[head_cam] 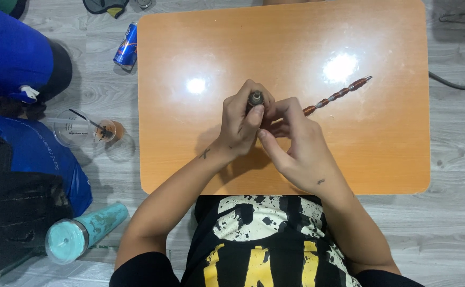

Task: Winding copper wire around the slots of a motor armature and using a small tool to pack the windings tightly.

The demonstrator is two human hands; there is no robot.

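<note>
Both hands meet over the middle of a small orange table (190, 48). My left hand (239, 122) is closed around a short dark cylindrical piece (256, 98) held upright, its round end facing the camera. My right hand (296, 143) pinches the near end of a long thin brown ribbed rod (339, 94), which stretches up and to the right over the tabletop and ends in a metal tip. The two pieces come together between my fingers; the joint itself is hidden.
On the grey wood floor to the left lie a blue drink can (126, 47), a clear plastic cup with a straw (83, 129), a teal tumbler (83, 234) and blue bags (14, 53). A dark cable (456, 85) runs at the right.
</note>
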